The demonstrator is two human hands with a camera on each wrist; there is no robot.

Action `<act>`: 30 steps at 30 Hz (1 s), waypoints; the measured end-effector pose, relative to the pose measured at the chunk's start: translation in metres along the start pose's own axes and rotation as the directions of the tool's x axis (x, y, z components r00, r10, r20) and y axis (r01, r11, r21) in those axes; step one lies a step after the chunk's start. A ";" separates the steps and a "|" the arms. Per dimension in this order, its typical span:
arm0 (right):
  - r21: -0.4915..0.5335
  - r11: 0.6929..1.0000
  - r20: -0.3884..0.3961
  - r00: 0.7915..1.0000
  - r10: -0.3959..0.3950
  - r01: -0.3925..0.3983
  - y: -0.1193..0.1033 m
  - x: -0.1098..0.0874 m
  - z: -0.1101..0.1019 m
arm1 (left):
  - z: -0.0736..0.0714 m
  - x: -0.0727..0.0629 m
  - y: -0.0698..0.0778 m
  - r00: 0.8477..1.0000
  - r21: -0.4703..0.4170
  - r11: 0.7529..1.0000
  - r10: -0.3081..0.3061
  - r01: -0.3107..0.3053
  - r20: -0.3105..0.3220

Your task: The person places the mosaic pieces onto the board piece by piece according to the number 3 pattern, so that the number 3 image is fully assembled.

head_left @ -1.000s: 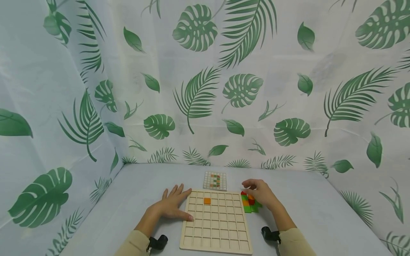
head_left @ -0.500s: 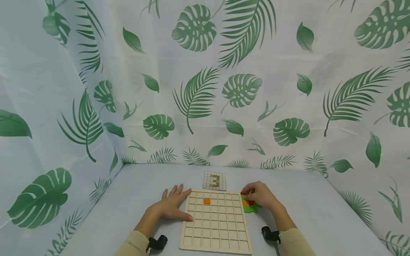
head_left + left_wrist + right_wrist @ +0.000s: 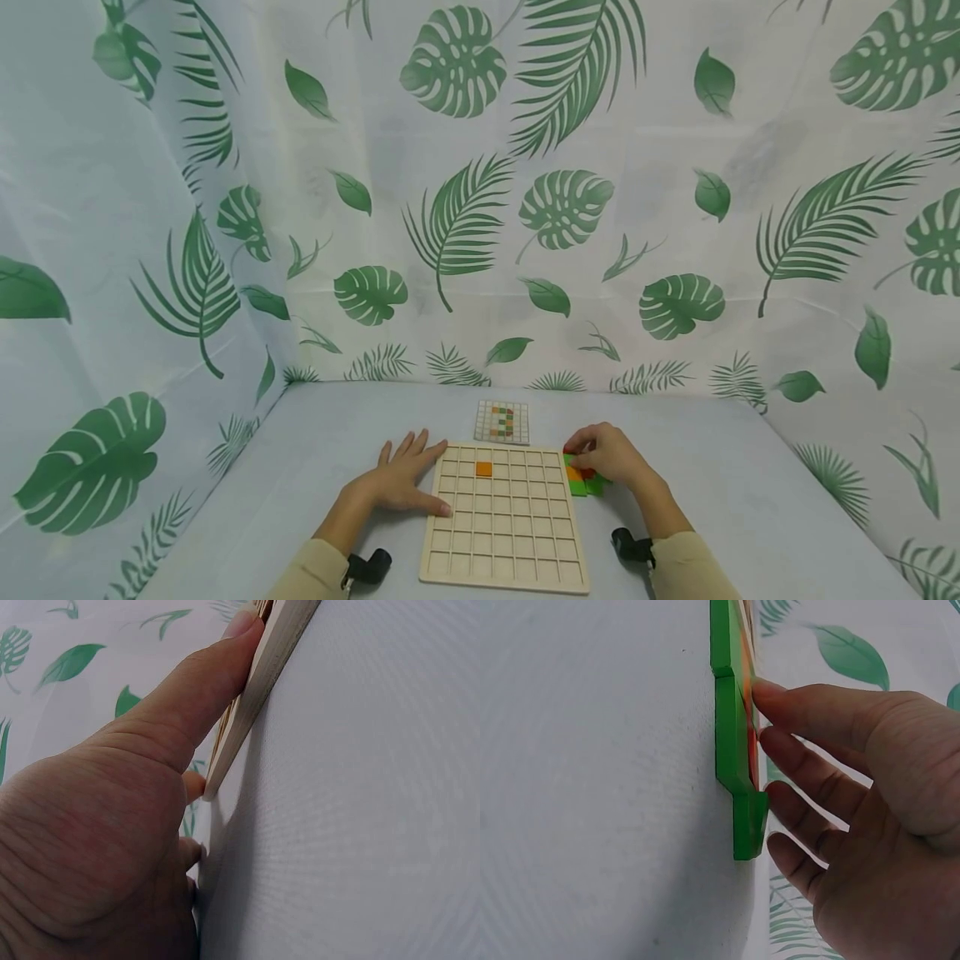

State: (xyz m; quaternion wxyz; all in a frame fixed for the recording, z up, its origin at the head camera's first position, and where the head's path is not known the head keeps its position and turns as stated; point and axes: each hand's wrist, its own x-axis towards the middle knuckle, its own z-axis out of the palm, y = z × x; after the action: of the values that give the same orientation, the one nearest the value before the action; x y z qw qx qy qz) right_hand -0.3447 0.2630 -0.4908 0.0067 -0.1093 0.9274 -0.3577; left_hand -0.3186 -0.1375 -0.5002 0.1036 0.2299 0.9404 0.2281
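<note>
Right hand (image 3: pixel 609 454): lower than a second ago, its fingertips now down on the tile pile (image 3: pixel 577 488), hiding pieces that showed before.
Right fingers: thumb and bent fingers meet the top of the pile; whether they pinch a tile, I cannot tell.
Left hand (image 3: pixel 401 482): in the same place, fingers spread, thumb laid over the left edge of the board (image 3: pixel 502 525), index fingertip at its far-left corner.
Board: pale wooden grid, flat on the white tabletop (image 3: pixel 720 475) between the hands.
Orange tile (image 3: pixel 483 469): set in the board, second row from the far edge, third column from the left.
Pile: just beside the board's right edge, green, orange and red pieces, partly covered by the hand.
Card (image 3: pixel 502 422): just past the board's far edge, showing a small grid with coloured squares.
Backdrop (image 3: pixel 472 133): white, green-leaf print.
</note>
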 end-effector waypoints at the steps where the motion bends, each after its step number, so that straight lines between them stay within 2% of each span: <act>1: -0.002 1.000 0.001 1.000 0.001 -0.001 0.000 0.000 0.000 | 0.000 0.001 0.000 1.000 0.003 1.000 0.000 0.000 0.000; 30: 0.005 1.000 0.058 0.998 -0.020 0.020 -0.006 0.001 0.002 | 0.001 0.002 -0.002 1.000 0.005 1.000 0.004 -0.004 -0.004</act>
State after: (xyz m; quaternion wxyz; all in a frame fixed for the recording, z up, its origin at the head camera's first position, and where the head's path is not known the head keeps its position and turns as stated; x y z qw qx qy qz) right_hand -0.3439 0.2570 -0.4885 0.0301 -0.1287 0.9249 -0.3566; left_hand -0.3208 -0.1377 -0.5026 0.1009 0.2316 0.9407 0.2264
